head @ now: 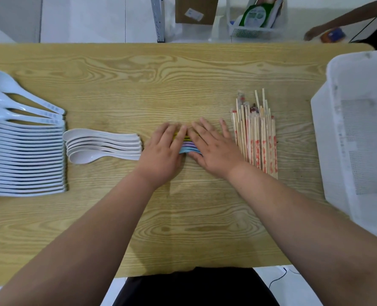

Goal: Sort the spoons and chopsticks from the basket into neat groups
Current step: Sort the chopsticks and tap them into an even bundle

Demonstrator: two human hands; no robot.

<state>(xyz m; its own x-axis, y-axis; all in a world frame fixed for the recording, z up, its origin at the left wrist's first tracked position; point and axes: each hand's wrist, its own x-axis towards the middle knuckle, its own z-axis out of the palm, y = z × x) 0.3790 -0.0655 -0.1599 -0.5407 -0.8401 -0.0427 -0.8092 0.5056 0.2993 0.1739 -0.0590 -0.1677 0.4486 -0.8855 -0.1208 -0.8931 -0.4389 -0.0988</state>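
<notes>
The coloured spoons lie mid-bench, long axis running left to right, parallel to the near edge. Left hand and right hand cover opposite ends, fingers straight, pressing, gripping nothing.

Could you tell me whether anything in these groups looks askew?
Yes. The three farthest pale blue spoons fan out at an angle from their otherwise tidy row, and a few bare chopsticks jut past the wrapped ones' far ends.
</notes>
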